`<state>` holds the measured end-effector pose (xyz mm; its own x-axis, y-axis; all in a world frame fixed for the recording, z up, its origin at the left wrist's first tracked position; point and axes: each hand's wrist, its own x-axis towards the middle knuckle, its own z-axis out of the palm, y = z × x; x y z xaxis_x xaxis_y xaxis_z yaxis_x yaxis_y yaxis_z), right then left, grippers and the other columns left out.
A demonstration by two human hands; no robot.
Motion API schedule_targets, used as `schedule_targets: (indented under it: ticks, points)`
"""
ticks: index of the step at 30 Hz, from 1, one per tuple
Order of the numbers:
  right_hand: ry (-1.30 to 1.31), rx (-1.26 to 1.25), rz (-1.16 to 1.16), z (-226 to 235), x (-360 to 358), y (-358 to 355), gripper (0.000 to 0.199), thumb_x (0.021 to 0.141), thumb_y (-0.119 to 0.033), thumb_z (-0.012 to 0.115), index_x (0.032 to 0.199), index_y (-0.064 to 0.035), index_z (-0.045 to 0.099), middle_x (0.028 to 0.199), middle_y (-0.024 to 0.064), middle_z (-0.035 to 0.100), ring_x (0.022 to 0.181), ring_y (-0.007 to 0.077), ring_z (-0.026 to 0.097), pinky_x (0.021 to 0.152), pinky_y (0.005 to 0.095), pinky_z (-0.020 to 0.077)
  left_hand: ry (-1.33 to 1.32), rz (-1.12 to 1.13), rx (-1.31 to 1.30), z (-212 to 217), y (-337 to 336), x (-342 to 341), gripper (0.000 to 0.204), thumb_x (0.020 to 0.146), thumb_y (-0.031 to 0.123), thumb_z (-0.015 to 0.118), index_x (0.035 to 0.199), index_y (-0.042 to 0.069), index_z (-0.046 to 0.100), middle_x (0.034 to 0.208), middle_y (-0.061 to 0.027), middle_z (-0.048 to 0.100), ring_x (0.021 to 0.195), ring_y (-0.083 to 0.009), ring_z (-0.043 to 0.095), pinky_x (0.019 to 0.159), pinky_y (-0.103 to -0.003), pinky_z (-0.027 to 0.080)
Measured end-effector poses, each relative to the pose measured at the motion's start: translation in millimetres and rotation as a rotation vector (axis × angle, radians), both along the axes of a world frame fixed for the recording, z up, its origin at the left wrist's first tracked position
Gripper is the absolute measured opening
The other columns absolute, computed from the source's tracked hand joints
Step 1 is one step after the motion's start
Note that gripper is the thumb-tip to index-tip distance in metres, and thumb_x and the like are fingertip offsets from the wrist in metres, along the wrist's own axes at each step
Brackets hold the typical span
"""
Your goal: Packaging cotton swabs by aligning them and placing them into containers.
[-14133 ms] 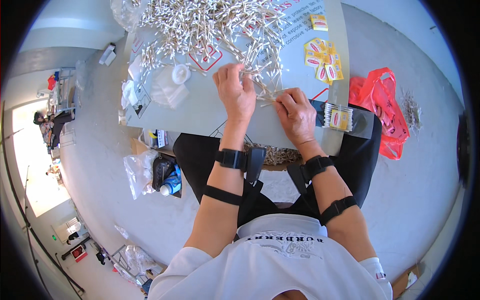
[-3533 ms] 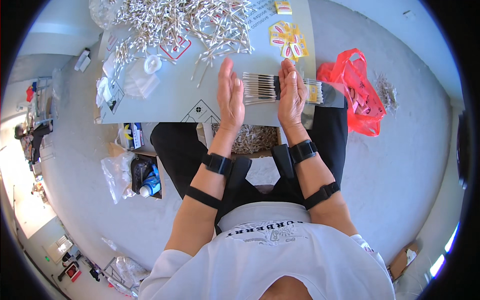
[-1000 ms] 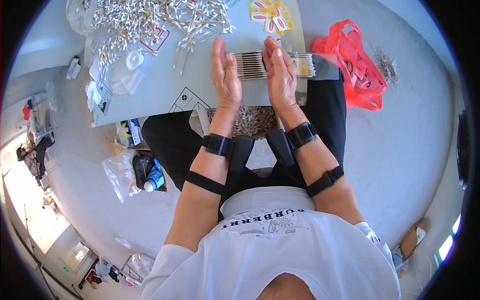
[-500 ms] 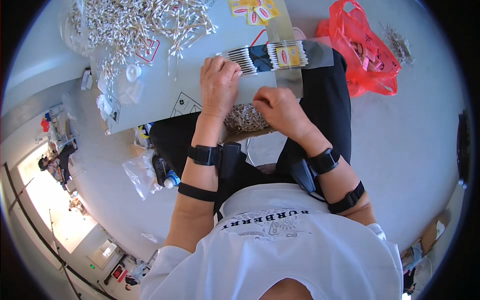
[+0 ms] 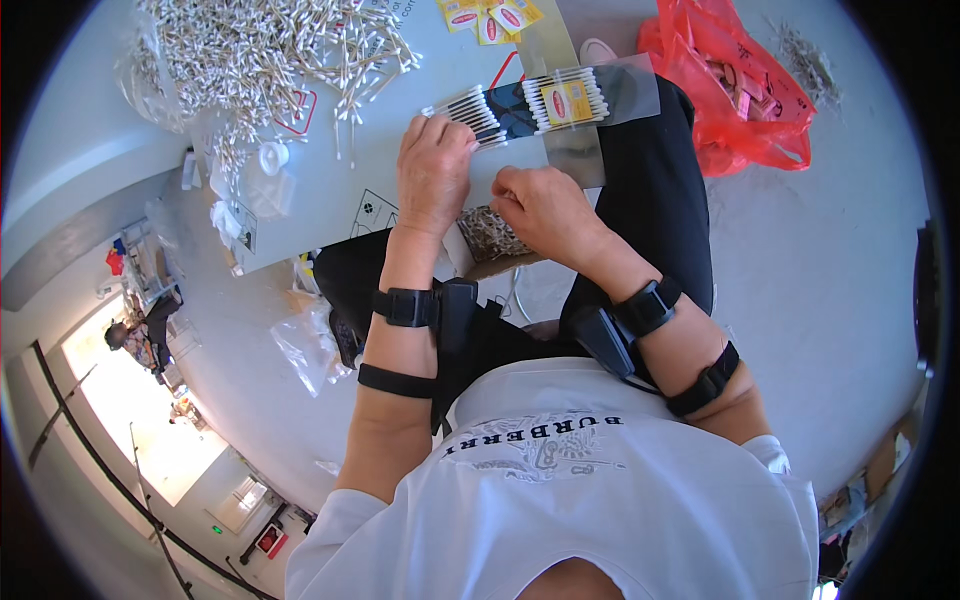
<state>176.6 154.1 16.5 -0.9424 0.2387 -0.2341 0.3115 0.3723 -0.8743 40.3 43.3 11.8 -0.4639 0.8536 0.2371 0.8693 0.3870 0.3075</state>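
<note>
A row of cotton swabs (image 5: 470, 115) lies side by side on a dark patterned strip (image 5: 511, 110) near the table's front edge. My left hand (image 5: 435, 175) is closed at the row's left end, its fingers curled over the swab ends. On the strip's right part is a second group of swabs (image 5: 598, 96) with a small yellow label card (image 5: 566, 102) on top. My right hand (image 5: 545, 210) is curled in a pinch just in front of the strip; its fingertips are hidden. Below it, partly covered, is a cardboard box (image 5: 505, 264) filled with swabs (image 5: 490, 232).
A big heap of loose swabs (image 5: 230, 60) spreads over the table (image 5: 320, 190) at the far left, beside a white roll (image 5: 272, 157). Several yellow cards (image 5: 490, 20) lie at the back. A red plastic bag (image 5: 705, 120) with pink pieces stands at the right.
My right hand has shifted slightly left, toward my left hand. My left hand stays at the swab row. The whole view has tilted a little.
</note>
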Motion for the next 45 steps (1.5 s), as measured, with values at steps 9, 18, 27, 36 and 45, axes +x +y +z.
schedule_targets:
  ticks: [9,18,27,36,45]
  points:
    - [-0.011,-0.533,-0.312,-5.8,-10.3,0.3,0.016,0.086,-0.01,0.062,0.086,0.0047,0.067,0.069,0.0182,0.067,0.062,0.0278,0.07,0.062,0.0383,0.055,0.075,-0.041,-0.005,-2.4,-4.8,-7.6,0.018,0.075,0.008,0.071,0.084,0.008,0.055,0.084,-0.0074,0.056,0.086,-0.0294,0.054,0.076,-0.04,0.044]
    - [-0.06,-0.555,-0.246,-5.9,-13.3,-2.3,0.014,0.094,-0.007,0.059,0.094,0.0059,0.064,0.07,0.0082,0.066,0.055,0.0105,0.063,0.048,0.0238,0.0493,0.076,-0.101,-0.08,0.5,1.1,-12.9,0.016,0.078,0.004,0.067,0.086,0.007,0.054,0.085,-0.0085,0.056,0.087,-0.0305,0.054,0.077,-0.041,0.044]
    - [0.21,-1.291,-0.549,-3.4,-13.1,9.6,0.022,0.1,-0.005,0.054,0.117,0.0023,0.066,0.094,0.0096,0.071,0.077,0.0105,0.066,0.068,0.0219,0.0542,-0.104,-0.049,0.101,25.0,-2.4,3.3,0.019,0.077,-0.004,0.065,0.087,0.005,0.051,0.086,-0.0107,0.057,0.086,-0.0343,0.054,0.076,-0.044,0.044]
    - [0.367,-1.486,-0.312,-9.5,-8.8,12.9,0.021,0.095,-0.002,0.061,0.114,0.0022,0.067,0.094,0.0113,0.073,0.076,0.0124,0.068,0.072,0.0255,0.0574,-0.234,-0.014,0.218,30.4,-8.4,19.5,0.022,0.076,-0.01,0.062,0.088,0.003,0.049,0.081,-0.0126,0.056,0.08,-0.0359,0.056,0.065,-0.045,0.047]
    - [0.26,-1.441,-0.349,-5.5,-5.4,14.5,0.017,0.099,-0.012,0.057,0.1,0.0018,0.068,0.082,0.009,0.07,0.063,0.01,0.059,0.052,0.0204,0.0436,-0.304,-0.011,0.243,32.6,-16.2,36.2,0.021,0.078,-0.011,0.061,0.089,0.002,0.048,0.083,-0.0141,0.055,0.08,-0.0374,0.055,0.066,-0.045,0.046]
